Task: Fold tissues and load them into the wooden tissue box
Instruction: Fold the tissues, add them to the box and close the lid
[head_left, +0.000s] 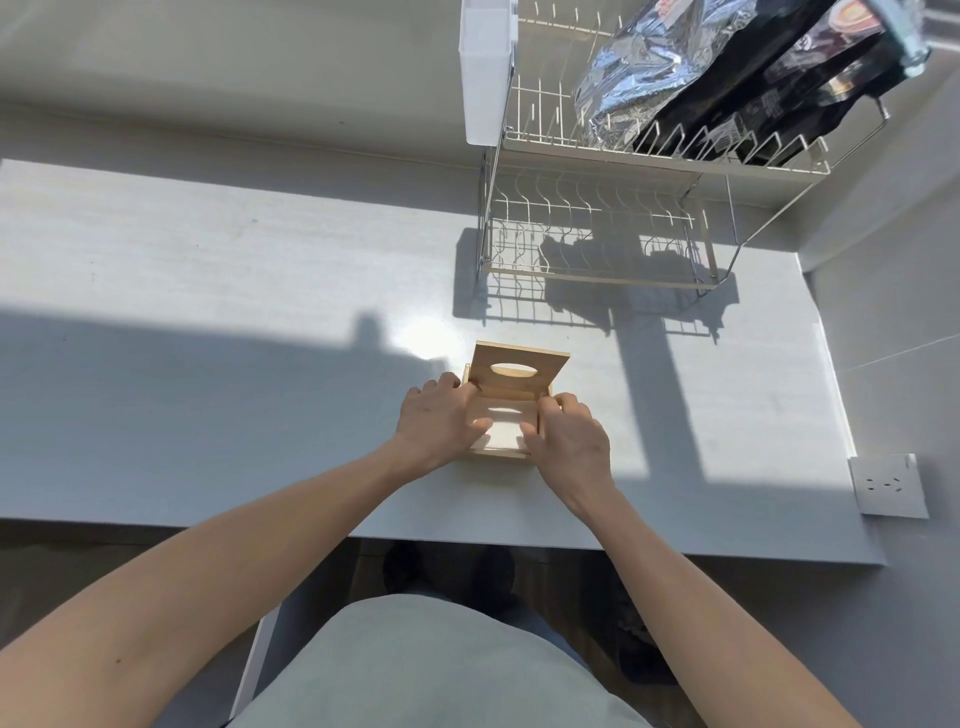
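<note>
A small wooden tissue box (498, 454) stands on the white table near its front edge. Its hinged lid (519, 358), with an oval slot, is tilted up at the far side. White folded tissue (504, 428) lies inside the open box. My left hand (441, 415) rests on the box's left side, its thumb pressing down on the tissue. My right hand (566, 436) rests on the right side, thumb on the tissue too. The fingers of both hands curl over the box's side walls.
A two-tier wire dish rack (597, 249) stands at the back right, with a foil bag (644, 67) and a dark package (779, 88) on its top tier. A white wall socket (888, 486) is at the right. The table edge (467, 540) runs just before my body.
</note>
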